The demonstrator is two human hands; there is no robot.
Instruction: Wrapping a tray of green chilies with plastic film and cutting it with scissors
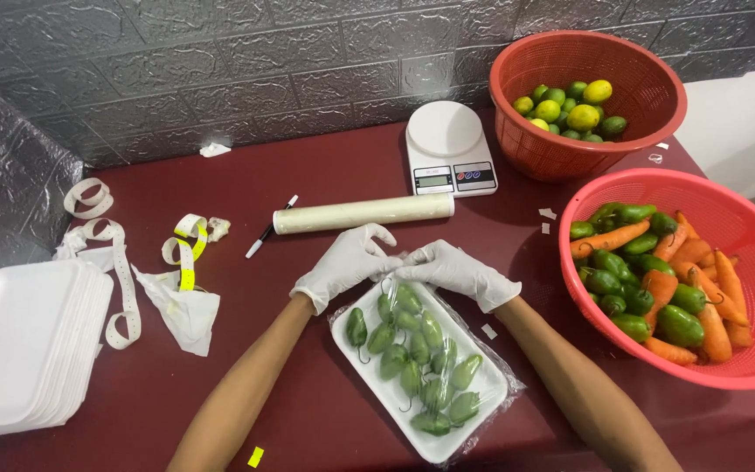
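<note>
A white foam tray lies on the dark red table in front of me, filled with several green peppers under clear plastic film. My left hand and my right hand, both in white gloves, meet at the tray's far end. Their fingers pinch the film there, pressing it against the tray's edge.
A film roll and a pen lie beyond the hands, a white kitchen scale behind them. A red basket of limes and one of peppers and carrots stand right. Stacked foam trays and label strips lie left.
</note>
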